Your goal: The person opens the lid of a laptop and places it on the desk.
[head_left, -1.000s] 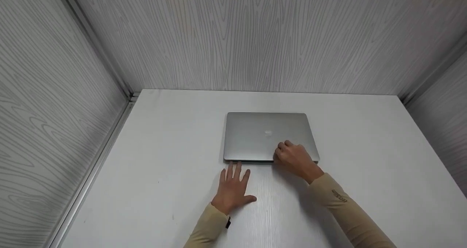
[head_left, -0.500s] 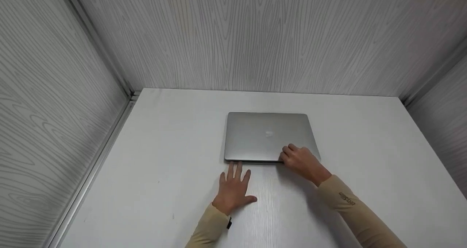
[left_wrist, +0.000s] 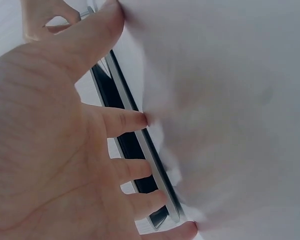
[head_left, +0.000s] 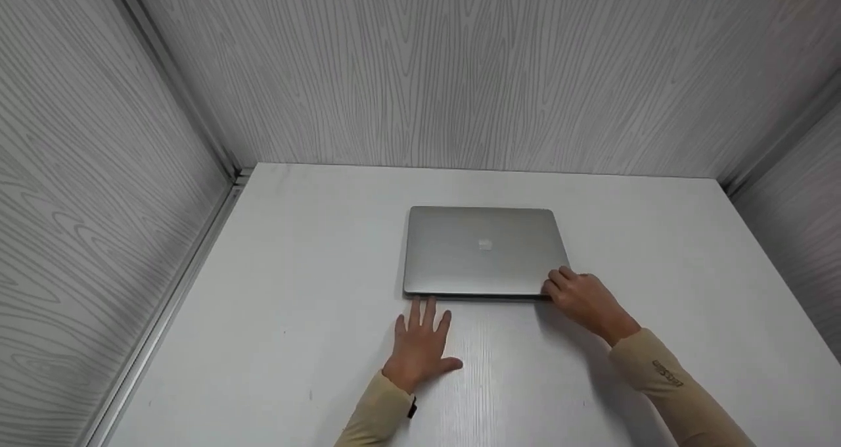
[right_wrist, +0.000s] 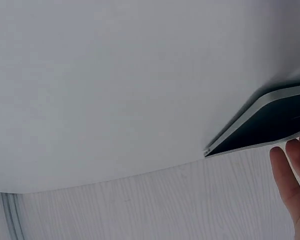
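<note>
Laptop [head_left: 483, 246] ajar, inside mostly hidden, R hand [head_left: 585, 302] (thumb unseen) gripping round-cornered gray metal lid [head_left: 447, 269], L hand [head_left: 419, 350] spread wide nr front edge

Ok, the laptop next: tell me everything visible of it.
The laptop looks metallic, silver-grey, with rounded corners and a small pale logo on its lid. Its base lies flat on the white table; the lid is slightly raised at the near edge, dark inside showing. The right hand holds the lid by its near right corner; the left hand has fingertips at the base's near edge.
</note>
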### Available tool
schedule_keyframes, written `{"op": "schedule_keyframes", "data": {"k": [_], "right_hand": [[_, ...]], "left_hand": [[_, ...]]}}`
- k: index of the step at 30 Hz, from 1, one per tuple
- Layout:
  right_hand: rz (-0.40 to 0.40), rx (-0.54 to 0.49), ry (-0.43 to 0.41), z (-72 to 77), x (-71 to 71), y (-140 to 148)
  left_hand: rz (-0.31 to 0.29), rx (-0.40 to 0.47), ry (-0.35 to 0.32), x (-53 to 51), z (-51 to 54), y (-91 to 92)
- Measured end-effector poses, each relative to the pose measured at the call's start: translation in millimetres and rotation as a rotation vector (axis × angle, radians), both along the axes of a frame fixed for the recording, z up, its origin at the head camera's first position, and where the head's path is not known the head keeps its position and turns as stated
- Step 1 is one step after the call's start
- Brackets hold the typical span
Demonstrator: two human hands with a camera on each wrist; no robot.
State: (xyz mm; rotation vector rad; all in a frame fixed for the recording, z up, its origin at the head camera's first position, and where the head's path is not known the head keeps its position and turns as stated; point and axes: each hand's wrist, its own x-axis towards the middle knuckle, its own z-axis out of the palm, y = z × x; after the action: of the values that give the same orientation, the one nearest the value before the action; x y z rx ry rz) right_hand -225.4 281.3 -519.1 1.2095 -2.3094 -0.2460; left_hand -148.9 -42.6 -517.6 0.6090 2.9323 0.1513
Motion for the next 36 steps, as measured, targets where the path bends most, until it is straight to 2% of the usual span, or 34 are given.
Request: {"op": "schedule_keyframes", "data": {"k": [8,14,19,22,29,36], "right_hand": [[0.025,-0.046,-0.022,-3.0,2.7,21.6],[0.021,-0.068,-0.014,-7.2,4.3,25.6],[0.018,-0.072,-0.059,-9.1,6.3,24.3],[0.0,-0.075,-0.068,-7.5,6.3,22.4],[-0.02,-0.078,-0.033,0.4,5.6,20.4],[-0.011,-0.095,-0.074,7.2,7.3,19.4]], "left_hand": [[-0.002,0.004,0.005,1.8,-0.1,-0.5],[-0.002,0.001,0.019,2.0,0.3,-1.0],[0.002,-0.017,0.0,-0.3,0.3,-0.6],[-0.002,-0.034,0.001,-1.3,-0.2,0.2],[0.0,-0.007,0.005,-0.3,-1.1,1.1],[0.018,-0.026,0.019,0.7,1.3,2.9]]}}
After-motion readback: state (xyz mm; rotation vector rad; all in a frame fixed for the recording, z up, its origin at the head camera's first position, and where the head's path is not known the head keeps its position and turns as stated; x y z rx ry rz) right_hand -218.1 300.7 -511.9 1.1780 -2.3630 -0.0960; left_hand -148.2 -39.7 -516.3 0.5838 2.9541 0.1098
